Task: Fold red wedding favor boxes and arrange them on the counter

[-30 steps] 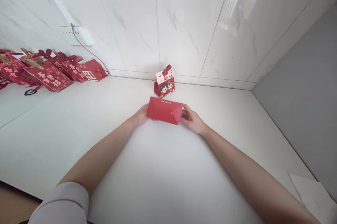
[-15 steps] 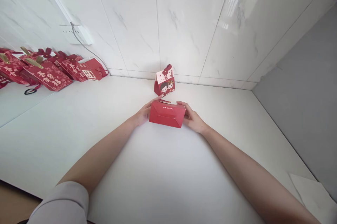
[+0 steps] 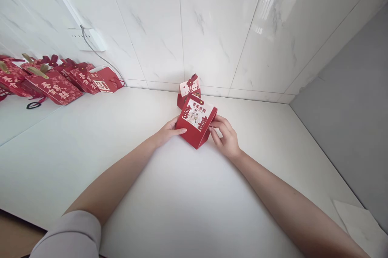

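A small red gift box [image 3: 195,122] with a white picture label on its face stands tilted on the white counter [image 3: 182,193], held between both hands. My left hand [image 3: 166,131] grips its left side, thumb along the front edge. At the box's right edge my right hand [image 3: 226,135] pinches it with bent fingers. Just behind it, partly hidden, stands a finished red and white house-shaped gift box [image 3: 189,88] with a bow on top.
Several red gift boxes [image 3: 51,80] with ribbons lie in a row at the far left by the wall. A socket with a cable [image 3: 91,40] is on the tiled wall. White paper [image 3: 360,217] lies at the lower right. A grey panel bounds the right.
The red box has been turned over: a second ago its plain folded underside faced me, now its labelled face is up and it stands tilted. Both hands shifted along its sides.
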### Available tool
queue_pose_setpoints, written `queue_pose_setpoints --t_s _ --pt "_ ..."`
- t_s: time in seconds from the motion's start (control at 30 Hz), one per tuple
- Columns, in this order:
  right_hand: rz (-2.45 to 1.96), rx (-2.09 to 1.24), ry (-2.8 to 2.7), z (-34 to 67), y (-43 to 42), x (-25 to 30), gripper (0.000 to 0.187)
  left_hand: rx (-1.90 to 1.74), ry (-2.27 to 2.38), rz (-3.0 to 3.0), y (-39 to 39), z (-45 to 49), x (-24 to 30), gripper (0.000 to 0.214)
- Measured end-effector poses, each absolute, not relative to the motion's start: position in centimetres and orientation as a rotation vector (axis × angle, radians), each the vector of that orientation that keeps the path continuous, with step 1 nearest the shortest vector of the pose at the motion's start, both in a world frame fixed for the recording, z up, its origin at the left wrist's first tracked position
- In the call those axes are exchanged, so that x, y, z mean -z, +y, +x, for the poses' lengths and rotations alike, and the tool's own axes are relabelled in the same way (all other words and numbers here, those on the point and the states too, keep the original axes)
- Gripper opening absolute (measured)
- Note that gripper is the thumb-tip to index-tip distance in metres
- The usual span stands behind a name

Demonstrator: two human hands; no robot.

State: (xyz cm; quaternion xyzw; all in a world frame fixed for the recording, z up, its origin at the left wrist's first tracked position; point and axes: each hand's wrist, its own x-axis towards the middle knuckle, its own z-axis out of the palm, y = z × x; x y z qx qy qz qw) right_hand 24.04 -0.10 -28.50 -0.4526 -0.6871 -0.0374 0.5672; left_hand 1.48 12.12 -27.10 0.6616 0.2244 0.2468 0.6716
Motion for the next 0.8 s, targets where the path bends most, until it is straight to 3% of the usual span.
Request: queue_pose_setpoints --t_s 0.1,0.17,0.27,0.37,0.43,0.6,0.8 --pt "-1.035 0.110 -1.660 23.3 -0.3 28.8 0.013 -0.627 0.499 1.663 11.6 2.1 27.7 0.064" --pt "-1.021 -0.005 -1.595 22.9 -0.4 29.0 0.018 -0.782 0.473 1.834 11.3 2.4 28.1 0.071" --pt "-1.112 -0.167 -1.556 22.9 -0.5 29.1 0.021 -0.899 0.429 2.174 10.9 2.5 28.5 0.100" --pt "-1.303 -0.233 -1.743 23.5 -0.5 28.9 0.021 -0.772 0.511 2.384 10.3 2.5 28.2 0.134" --pt "-1.360 -0.321 -1.846 23.9 -0.4 28.6 0.029 -0.691 0.583 2.389 10.1 2.5 27.9 0.131" --pt "-1.324 -0.525 -1.932 24.0 -0.4 28.0 0.029 -0.666 0.512 2.320 10.3 2.4 27.6 0.118" --pt "-1.434 -0.248 -1.839 23.6 -0.7 28.4 0.032 -0.734 0.518 2.206 10.5 2.5 28.1 0.125"
